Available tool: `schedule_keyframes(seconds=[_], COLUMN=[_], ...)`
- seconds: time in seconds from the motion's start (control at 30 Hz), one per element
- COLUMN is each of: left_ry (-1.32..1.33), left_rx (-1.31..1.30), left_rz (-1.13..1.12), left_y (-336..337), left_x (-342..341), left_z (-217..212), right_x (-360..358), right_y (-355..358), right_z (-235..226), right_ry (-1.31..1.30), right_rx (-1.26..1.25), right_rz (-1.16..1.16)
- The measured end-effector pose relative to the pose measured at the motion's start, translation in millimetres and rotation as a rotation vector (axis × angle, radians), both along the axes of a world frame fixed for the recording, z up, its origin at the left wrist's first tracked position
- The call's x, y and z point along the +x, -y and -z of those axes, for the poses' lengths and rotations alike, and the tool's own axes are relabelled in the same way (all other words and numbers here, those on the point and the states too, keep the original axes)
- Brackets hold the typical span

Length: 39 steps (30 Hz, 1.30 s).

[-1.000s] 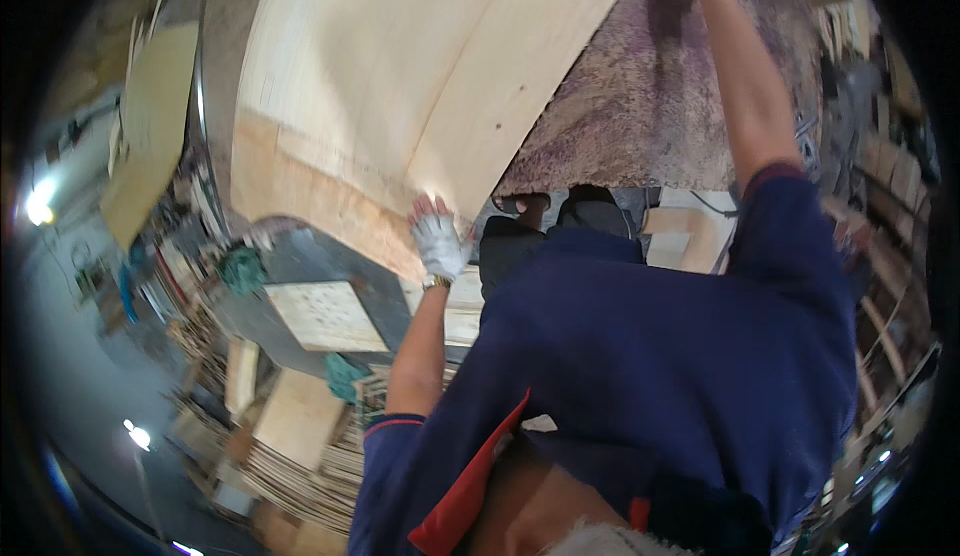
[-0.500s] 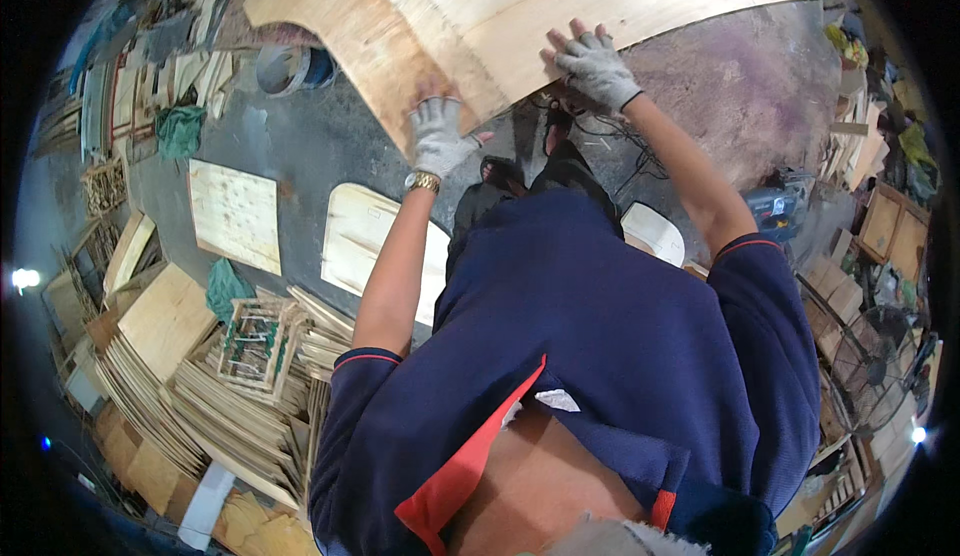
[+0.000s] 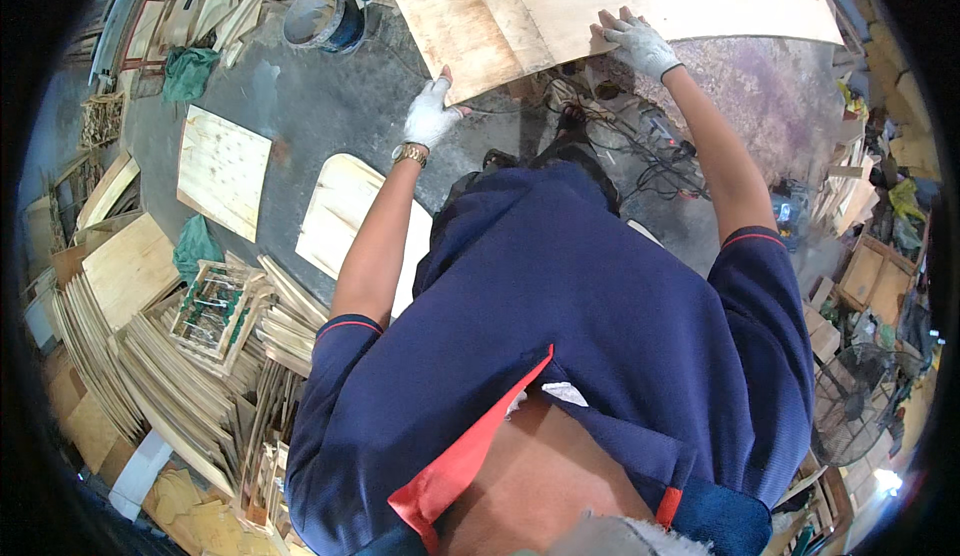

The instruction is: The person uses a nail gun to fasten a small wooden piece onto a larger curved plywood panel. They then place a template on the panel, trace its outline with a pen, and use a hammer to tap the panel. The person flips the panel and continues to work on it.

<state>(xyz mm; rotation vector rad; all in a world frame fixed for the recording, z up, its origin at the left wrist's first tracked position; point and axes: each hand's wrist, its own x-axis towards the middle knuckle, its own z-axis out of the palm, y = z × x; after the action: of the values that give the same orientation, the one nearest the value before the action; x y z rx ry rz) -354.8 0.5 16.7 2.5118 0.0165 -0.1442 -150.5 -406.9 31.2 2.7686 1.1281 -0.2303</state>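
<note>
A large pale plywood sheet [image 3: 590,1] with a browner strip along its left end spans the top of the view. My left hand [image 3: 432,119], in a light work glove with bare fingertips, is closed at the sheet's near left corner; some of its fingers are hidden. On the sheet's near edge rests my right hand [image 3: 645,50], gloved the same way, its fingers stretched out over the wood. My feet show below the sheet, beside tangled dark cables [image 3: 655,168].
Cut panels, one rectangular [image 3: 224,171] and one round-cornered [image 3: 340,218], lie on the floor at left. Stacked boards [image 3: 165,381] and a wooden frame [image 3: 217,311] stand nearer. A bucket [image 3: 312,18] is at far left; a fan [image 3: 860,396] and scrap line the right.
The plywood sheet has shifted right in view. My left hand has gone from lying flat on it to its near corner. My right hand stays on the near edge.
</note>
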Motion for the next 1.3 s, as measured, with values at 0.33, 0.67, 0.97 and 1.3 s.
schedule_keyframes(seconds=[0.33, 0.67, 0.97, 1.3], left_ry=[0.082, 0.027, 0.013, 0.036], left_rx=[0.394, 0.045, 0.041, 0.010], left_rz=[0.044, 0.005, -0.041, -0.056], left_y=[10, -4, -3, -1], left_x=[-2, 12, 14, 10], left_z=[28, 5, 1, 9], right_x=[-4, 1, 6, 7], right_y=[-3, -4, 1, 7], right_z=[-14, -16, -7, -2], right_ry=[-0.047, -0.059, -0.043, -0.019], right_rx=[-0.044, -0.100, -0.093, -0.060], right_rz=[-0.011, -0.025, -0.057, -0.069])
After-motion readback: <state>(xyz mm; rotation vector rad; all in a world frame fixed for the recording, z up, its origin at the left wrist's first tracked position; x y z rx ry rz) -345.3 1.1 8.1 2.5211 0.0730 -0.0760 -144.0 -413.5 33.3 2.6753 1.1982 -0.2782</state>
